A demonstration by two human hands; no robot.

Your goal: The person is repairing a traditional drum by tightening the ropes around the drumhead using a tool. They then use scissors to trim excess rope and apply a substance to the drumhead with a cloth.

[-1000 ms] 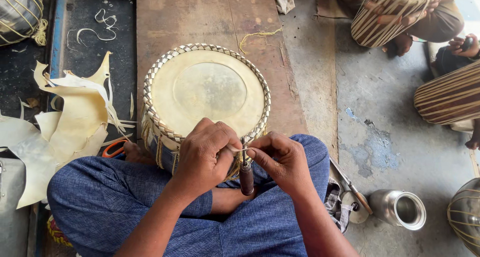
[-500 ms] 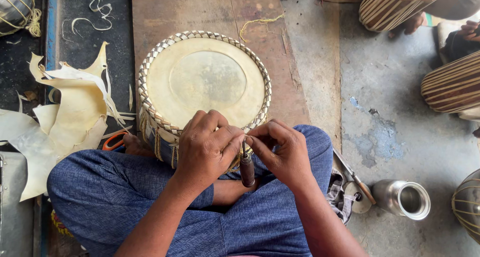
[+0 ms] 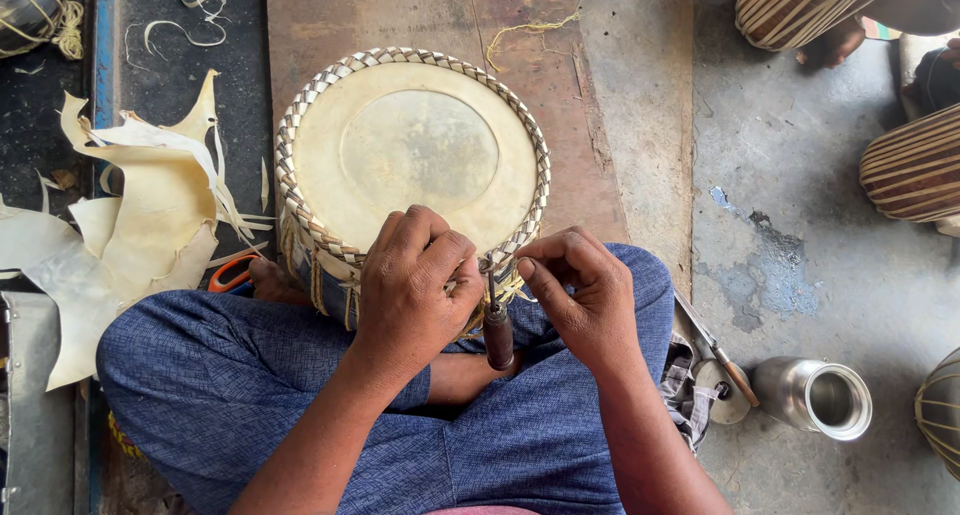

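Two hands work at the near rim of the drum (image 3: 415,155). Left hand (image 3: 415,285) forms a closed grip over the woven rim lacing (image 3: 300,215), with a dark-handled tool (image 3: 498,337) hanging just beside its fingers. Right hand (image 3: 580,290) pinches closed on a thin strand next to that tool. Beyond the grip, the drum stands upright on a wooden board (image 3: 330,15). Left of the grip lie pale hide scraps (image 3: 150,215); right of it, a steel cup (image 3: 815,397) rests on the floor.

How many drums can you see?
5, maybe more out of frame: one drum at the hands, striped ones top right and right, edge bits top left, bottom right.
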